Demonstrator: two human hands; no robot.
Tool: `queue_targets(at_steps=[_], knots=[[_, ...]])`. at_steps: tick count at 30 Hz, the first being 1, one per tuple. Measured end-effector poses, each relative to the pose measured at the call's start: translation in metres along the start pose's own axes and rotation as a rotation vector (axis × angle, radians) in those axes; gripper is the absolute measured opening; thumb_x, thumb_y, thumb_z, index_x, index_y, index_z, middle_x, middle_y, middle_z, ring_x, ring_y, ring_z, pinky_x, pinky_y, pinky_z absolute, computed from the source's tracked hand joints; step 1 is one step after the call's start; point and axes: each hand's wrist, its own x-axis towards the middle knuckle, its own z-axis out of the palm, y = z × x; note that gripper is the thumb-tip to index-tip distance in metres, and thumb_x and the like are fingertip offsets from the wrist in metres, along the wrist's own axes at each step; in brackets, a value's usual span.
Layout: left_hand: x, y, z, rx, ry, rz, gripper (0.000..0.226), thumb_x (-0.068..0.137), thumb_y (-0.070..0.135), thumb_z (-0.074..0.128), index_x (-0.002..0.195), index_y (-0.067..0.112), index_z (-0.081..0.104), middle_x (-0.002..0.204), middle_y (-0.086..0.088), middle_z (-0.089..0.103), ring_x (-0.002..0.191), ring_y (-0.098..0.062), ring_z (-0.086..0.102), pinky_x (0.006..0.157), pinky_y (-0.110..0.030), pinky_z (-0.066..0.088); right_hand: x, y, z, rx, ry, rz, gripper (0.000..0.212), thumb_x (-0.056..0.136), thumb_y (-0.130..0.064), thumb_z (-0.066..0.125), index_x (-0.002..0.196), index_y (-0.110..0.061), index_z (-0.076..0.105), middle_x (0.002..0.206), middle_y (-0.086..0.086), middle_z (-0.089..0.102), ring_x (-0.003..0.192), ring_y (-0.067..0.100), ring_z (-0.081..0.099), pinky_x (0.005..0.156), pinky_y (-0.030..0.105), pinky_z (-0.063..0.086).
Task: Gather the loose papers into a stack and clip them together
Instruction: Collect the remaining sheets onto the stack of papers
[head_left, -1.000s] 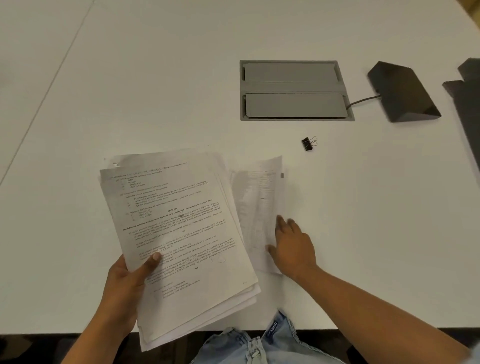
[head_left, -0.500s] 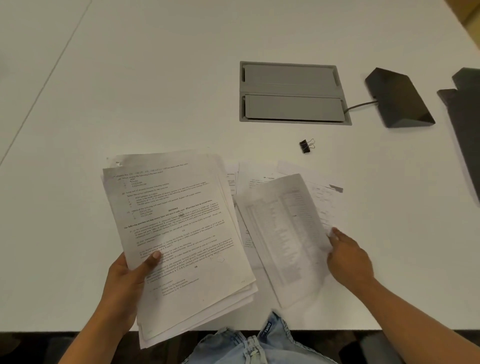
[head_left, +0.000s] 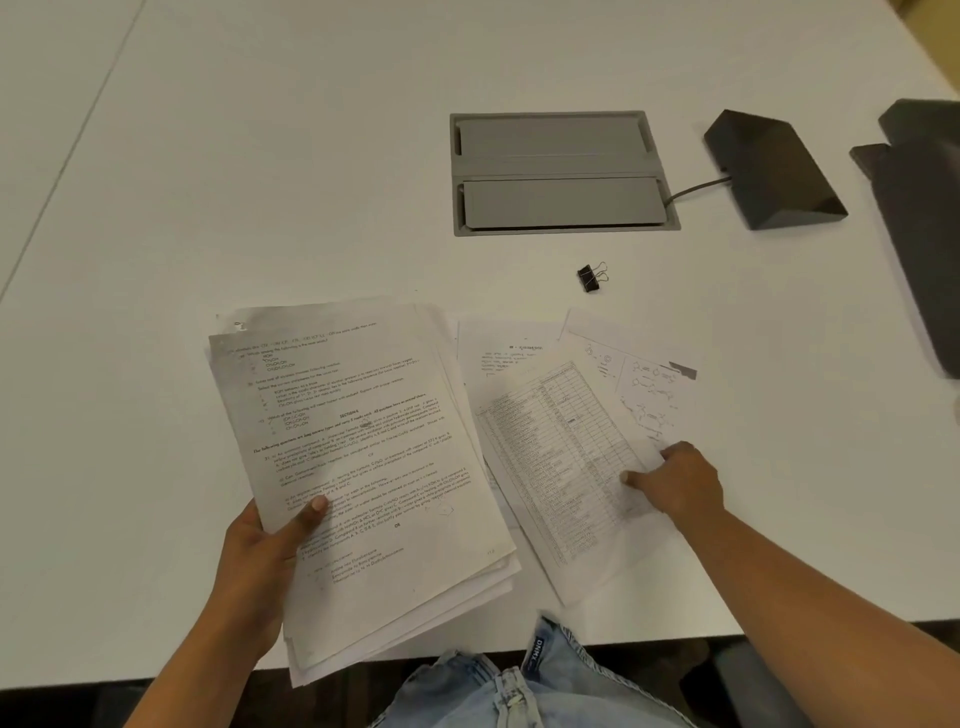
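Note:
My left hand (head_left: 265, 566) grips a thick stack of printed papers (head_left: 358, 457) by its lower left edge, thumb on top, holding it slightly above the white table (head_left: 208, 182). To its right, a sheet with a table grid (head_left: 556, 462) lies tilted over two other loose sheets: one with chemistry drawings (head_left: 649, 384) and one with short text (head_left: 498, 353). My right hand (head_left: 675, 480) pinches the right edge of the grid sheet. A small black binder clip (head_left: 591, 277) lies on the table beyond the loose sheets, apart from both hands.
A grey recessed cable hatch (head_left: 561, 171) sits in the table behind the clip. A dark wedge-shaped device (head_left: 774, 171) with a cable is to its right. Dark objects (head_left: 919, 223) lie at the right edge. The table's front edge runs just under my arms.
My right hand slid from the middle of the loose papers to the right, spreading them apart, and now pinches the grid sheet's edge. The left hand and its stack stayed put.

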Motion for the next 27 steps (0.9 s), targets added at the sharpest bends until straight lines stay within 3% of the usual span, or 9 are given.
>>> queue_targets(at_steps=[3, 7, 10, 12, 15, 18, 21, 24, 27], knots=[[-0.001, -0.001, 0.002, 0.001, -0.001, 0.000, 0.025, 0.089, 0.017, 0.068, 0.112, 0.028, 0.065, 0.102, -0.001, 0.077, 0.088, -0.037, 0.072, 0.075, -0.056, 0.059, -0.001, 0.001, -0.001, 0.021, -0.001, -0.019, 0.055, 0.078, -0.038, 0.076, 0.122, -0.007, 0.064, 0.116, 0.012, 0.070, 0.096, 0.031, 0.066, 0.077, 0.033, 0.052], [-0.002, -0.001, 0.003, -0.004, 0.002, -0.004, 0.022, 0.090, 0.017, 0.068, 0.109, 0.027, 0.065, 0.096, 0.001, 0.078, 0.086, -0.035, 0.072, 0.066, -0.048, 0.059, -0.003, 0.003, -0.001, 0.097, 0.000, 0.087, 0.061, 0.084, -0.043, 0.066, 0.131, -0.006, 0.057, 0.129, 0.014, 0.063, 0.114, 0.036, 0.060, 0.093, 0.040, 0.050], [-0.003, 0.001, 0.005, -0.012, 0.007, -0.011, 0.020, 0.090, 0.017, 0.067, 0.107, 0.027, 0.064, 0.096, 0.002, 0.077, 0.085, -0.033, 0.072, 0.060, -0.041, 0.057, -0.001, 0.007, -0.004, 0.085, -0.071, 0.165, 0.049, 0.086, -0.040, 0.064, 0.119, -0.003, 0.062, 0.104, 0.013, 0.066, 0.093, 0.033, 0.062, 0.081, 0.035, 0.051], [-0.002, 0.001, 0.005, -0.011, 0.008, -0.015, 0.020, 0.091, 0.017, 0.067, 0.108, 0.027, 0.064, 0.101, 0.000, 0.075, 0.087, -0.035, 0.070, 0.062, -0.042, 0.057, -0.002, 0.006, -0.003, 0.005, -0.103, 0.175, 0.060, 0.080, -0.053, 0.065, 0.116, -0.005, 0.063, 0.104, 0.012, 0.066, 0.093, 0.032, 0.063, 0.083, 0.037, 0.053], [-0.002, 0.003, 0.005, -0.012, 0.011, -0.020, 0.019, 0.091, 0.017, 0.067, 0.106, 0.028, 0.064, 0.094, 0.001, 0.077, 0.087, -0.034, 0.071, 0.061, -0.041, 0.057, -0.002, 0.001, 0.001, -0.145, 0.067, 0.155, 0.092, 0.067, -0.072, 0.063, 0.126, -0.003, 0.051, 0.123, 0.017, 0.057, 0.114, 0.036, 0.056, 0.093, 0.046, 0.049], [-0.001, 0.003, 0.006, -0.003, 0.013, -0.022, 0.018, 0.091, 0.017, 0.067, 0.106, 0.027, 0.064, 0.091, 0.004, 0.078, 0.086, -0.033, 0.071, 0.059, -0.039, 0.056, 0.002, -0.009, 0.007, -0.193, 0.073, 0.174, 0.107, 0.057, -0.083, 0.059, 0.126, -0.002, 0.051, 0.123, 0.018, 0.054, 0.115, 0.034, 0.052, 0.086, 0.046, 0.047], [0.000, 0.004, 0.007, 0.002, 0.009, -0.021, 0.019, 0.091, 0.016, 0.066, 0.107, 0.027, 0.064, 0.091, 0.005, 0.078, 0.087, -0.032, 0.070, 0.059, -0.038, 0.056, 0.008, -0.017, 0.014, -0.200, 0.066, 0.176, 0.105, 0.056, -0.078, 0.068, 0.126, -0.001, 0.051, 0.121, 0.017, 0.055, 0.114, 0.033, 0.052, 0.084, 0.044, 0.049], [0.001, 0.004, 0.007, 0.010, 0.006, -0.021, 0.019, 0.091, 0.017, 0.066, 0.108, 0.027, 0.064, 0.086, 0.013, 0.078, 0.087, -0.031, 0.070, 0.059, -0.038, 0.056, 0.008, -0.027, 0.008, -0.197, 0.052, 0.170, 0.103, 0.063, -0.065, 0.077, 0.132, 0.004, 0.044, 0.128, 0.018, 0.048, 0.124, 0.035, 0.042, 0.085, 0.040, 0.046], [0.001, 0.004, 0.007, 0.013, 0.005, -0.022, 0.022, 0.091, 0.017, 0.067, 0.110, 0.027, 0.064, 0.087, 0.010, 0.078, 0.085, -0.031, 0.072, 0.058, -0.038, 0.057, 0.020, -0.018, 0.008, 0.067, 0.034, 0.255, 0.105, 0.056, -0.047, 0.090, 0.132, 0.007, 0.042, 0.131, 0.019, 0.046, 0.124, 0.036, 0.043, 0.082, 0.036, 0.047]])
